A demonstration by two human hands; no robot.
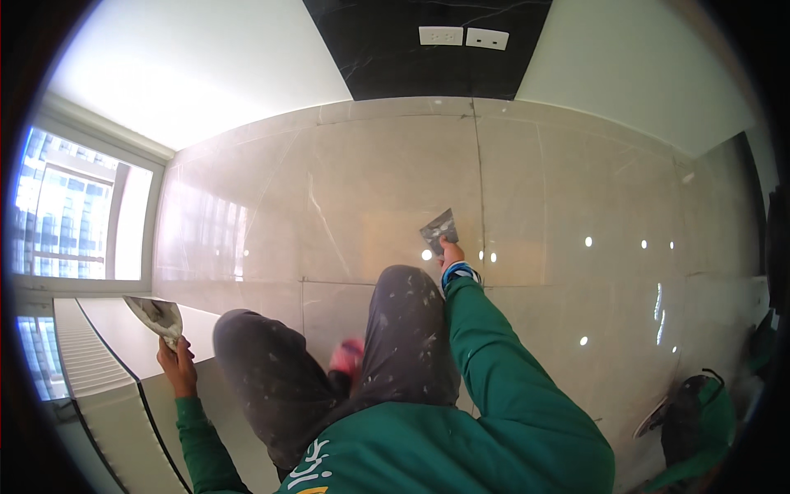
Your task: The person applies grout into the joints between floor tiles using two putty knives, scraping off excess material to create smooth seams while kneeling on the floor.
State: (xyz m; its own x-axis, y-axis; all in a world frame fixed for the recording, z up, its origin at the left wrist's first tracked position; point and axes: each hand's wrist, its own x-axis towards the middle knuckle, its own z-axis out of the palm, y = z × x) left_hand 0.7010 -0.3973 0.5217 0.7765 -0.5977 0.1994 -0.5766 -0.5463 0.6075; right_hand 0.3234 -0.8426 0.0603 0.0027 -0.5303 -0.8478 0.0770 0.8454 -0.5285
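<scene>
My right hand holds a small metal putty knife, its blade pressed on the glossy beige floor tile just left of a dark grout line. My left hand grips a flat trowel loaded with grey filler, held over a low white ledge at the left. Both arms wear green sleeves. My knees in paint-spattered grey trousers are bent below the right hand.
A window fills the left side. A black marble wall panel with two white sockets stands at the far end. A dark bag with green cloth lies on the floor at lower right.
</scene>
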